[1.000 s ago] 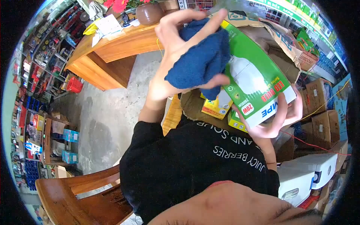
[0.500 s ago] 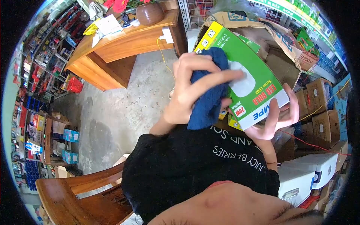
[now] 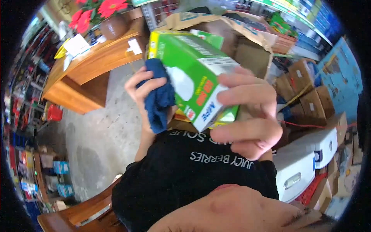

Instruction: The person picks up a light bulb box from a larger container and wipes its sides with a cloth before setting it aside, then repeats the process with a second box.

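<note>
Green card with a white near end, the LED-bulb box (image 3: 181,58) is tipped at an angle above an open cardboard carton (image 3: 253,58), just in front of the person's chest. Blue letters on its white band read MPE; the red lettering beside them is blurred, and a white bulb is pictured on the green. One end is edged in yellow.

Against that yellow end, the left hand (image 3: 141,92) is closed around a bunched blue cloth (image 3: 158,94) — cloth and box touching. The right hand (image 3: 253,112) has its fingers bent and spread over the white end; whether they actually grip it, I cannot tell.

Another green box (image 3: 212,38) shows behind, in the carton. The black T-shirt (image 3: 162,185) reads JUICY BERRIES, with SOUR on the line nearer the hem, partly covered.

Bare grey floor (image 3: 92,135) stretches left to packed shelves (image 3: 23,96) and a red bucket (image 3: 55,112). A wooden desk (image 3: 85,63) carries papers (image 3: 77,45) and a brown vase (image 3: 114,27) of red flowers (image 3: 112,7). On the right — brown boxes (image 3: 319,102), a white case (image 3: 291,174) and a blue panel (image 3: 342,73).
</note>
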`<state>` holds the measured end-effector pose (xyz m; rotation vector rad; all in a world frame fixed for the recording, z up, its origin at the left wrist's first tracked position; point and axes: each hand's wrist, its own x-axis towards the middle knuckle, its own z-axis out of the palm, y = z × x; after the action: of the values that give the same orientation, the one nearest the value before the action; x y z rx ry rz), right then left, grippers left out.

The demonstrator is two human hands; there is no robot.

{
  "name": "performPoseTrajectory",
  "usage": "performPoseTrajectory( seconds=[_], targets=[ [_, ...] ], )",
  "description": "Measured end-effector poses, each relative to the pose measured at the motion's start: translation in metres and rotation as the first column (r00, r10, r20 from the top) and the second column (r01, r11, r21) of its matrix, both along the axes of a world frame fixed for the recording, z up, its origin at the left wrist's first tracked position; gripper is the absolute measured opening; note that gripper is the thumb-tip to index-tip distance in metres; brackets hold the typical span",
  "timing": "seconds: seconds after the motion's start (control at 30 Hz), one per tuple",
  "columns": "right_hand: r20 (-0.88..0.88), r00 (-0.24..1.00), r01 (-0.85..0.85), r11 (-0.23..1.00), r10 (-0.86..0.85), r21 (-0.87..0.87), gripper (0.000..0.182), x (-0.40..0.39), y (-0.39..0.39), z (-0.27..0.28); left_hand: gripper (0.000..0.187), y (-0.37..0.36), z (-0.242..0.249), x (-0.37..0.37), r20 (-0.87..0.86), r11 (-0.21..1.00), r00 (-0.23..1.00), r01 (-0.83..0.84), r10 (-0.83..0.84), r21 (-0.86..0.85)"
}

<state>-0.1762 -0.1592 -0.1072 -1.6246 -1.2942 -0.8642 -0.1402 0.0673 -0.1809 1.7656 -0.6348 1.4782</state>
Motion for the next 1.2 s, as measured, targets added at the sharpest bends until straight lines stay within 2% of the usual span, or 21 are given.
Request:
performPoseTrajectory(
  seconds=[0.03,0.07,0.13,0.2,0.23,0.3,0.4,0.47,0.5,0.57,0.6,0.63,0.67,0.77,0.8,0.87,0.93,1.07,1.13,1.17,1.2],
  targets=[
    [-0.120,0.982,-0.133,0.984,0.148,0.123,0.045,-0.004,-0.001,-0.002,0.054,-0.001,-0.004,0.005,0.050,0.999,0.998,-0.032,0.031,0.012],
    [-0.206,0.918,-0.280,0.921,0.339,0.269,0.043,-0.006,0.001,-0.004,0.052,0.000,-0.005,0.002,-0.010,0.999,0.999,-0.039,0.039,0.019],
    [-0.250,0.620,-0.509,0.623,0.744,0.594,0.040,-0.002,0.012,-0.004,0.046,-0.004,0.000,-0.007,-0.065,0.997,0.995,-0.071,0.070,-0.013],
    [-0.186,0.337,-0.586,0.361,0.923,0.725,0.036,0.003,0.023,0.003,0.029,-0.002,-0.005,0.009,0.066,0.984,0.983,-0.170,0.173,-0.051],
    [-0.124,0.194,-0.620,0.220,0.973,0.753,0.034,0.005,0.031,0.008,0.029,0.003,-0.006,0.015,0.066,0.987,0.986,-0.151,0.154,-0.052],
    [-0.071,-0.021,-0.625,0.042,0.997,0.779,0.031,0.005,0.041,0.018,0.026,0.017,-0.010,0.025,0.261,0.994,0.960,-0.107,0.097,0.022],
    [-0.088,-0.235,-0.635,-0.085,0.968,0.768,0.027,-0.004,0.063,0.038,0.015,-0.008,-0.011,0.044,0.548,0.967,0.824,-0.002,0.145,-0.253],
    [-0.098,-0.324,-0.654,-0.148,0.941,0.742,0.024,-0.010,0.074,0.053,0.015,-0.013,-0.017,0.019,0.551,0.962,0.820,-0.001,0.157,-0.272],
    [-0.273,-0.331,-0.662,-0.016,0.904,0.750,0.025,-0.012,0.063,0.069,0.015,-0.012,-0.024,0.012,0.562,0.962,0.811,-0.007,0.165,-0.274],
    [-0.324,-0.362,-0.669,-0.001,0.874,0.743,0.026,-0.009,0.071,0.067,0.015,-0.013,-0.026,0.002,0.558,0.964,0.815,-0.004,0.157,-0.267],
    [-0.318,-0.339,-0.672,0.008,0.885,0.740,0.027,-0.012,0.076,0.064,0.015,-0.026,0.000,-0.006,0.559,0.965,0.816,0.004,0.148,-0.261],
    [-0.311,-0.316,-0.675,0.018,0.896,0.738,0.027,-0.015,0.081,0.061,0.016,-0.014,-0.037,0.000,0.555,0.962,0.818,0.006,0.153,-0.274],
    [-0.305,-0.292,-0.677,0.029,0.907,0.735,0.028,-0.017,0.086,0.060,0.016,-0.013,-0.037,0.000,0.537,0.958,0.828,-0.001,0.161,-0.286],
    [-0.463,-0.148,-0.850,0.127,0.874,0.511,0.027,-0.003,0.102,0.063,0.016,0.005,-0.031,0.016,0.422,0.955,0.889,-0.052,0.177,-0.291],
    [-0.474,-0.140,-0.859,0.132,0.869,0.496,0.027,-0.002,0.107,0.063,0.016,0.011,-0.026,0.022,0.375,0.953,0.908,-0.076,0.188,-0.294],
    [-0.523,0.022,-0.918,0.224,0.852,0.327,0.028,-0.002,0.118,0.056,0.016,0.024,-0.017,0.029,0.310,0.949,0.929,-0.109,0.203,-0.296],
    [-0.658,-0.074,-0.927,0.192,0.750,0.322,0.030,-0.005,0.118,0.051,0.017,0.031,-0.014,0.024,0.276,0.945,0.937,-0.124,0.212,-0.304],
    [-0.712,-0.162,-0.955,0.074,0.683,0.288,0.026,-0.006,0.128,0.038,0.017,0.043,-0.009,0.025,0.263,0.943,0.942,-0.120,0.206,-0.310],
    [-0.671,0.236,-0.953,0.303,0.703,-0.018,0.024,-0.003,0.124,0.030,0.018,0.045,-0.006,0.028,0.266,0.940,0.944,-0.105,0.197,-0.323],
    [-0.493,0.470,-0.873,0.469,0.732,-0.135,0.027,0.000,0.120,0.029,0.018,0.046,-0.004,0.029,0.267,0.939,0.944,-0.101,0.195,-0.329],
    [-0.484,0.460,-0.877,0.467,0.744,-0.116,0.027,0.001,0.113,0.026,0.018,0.048,-0.003,0.030,0.266,0.937,0.945,-0.097,0.192,-0.334]
  ],
)
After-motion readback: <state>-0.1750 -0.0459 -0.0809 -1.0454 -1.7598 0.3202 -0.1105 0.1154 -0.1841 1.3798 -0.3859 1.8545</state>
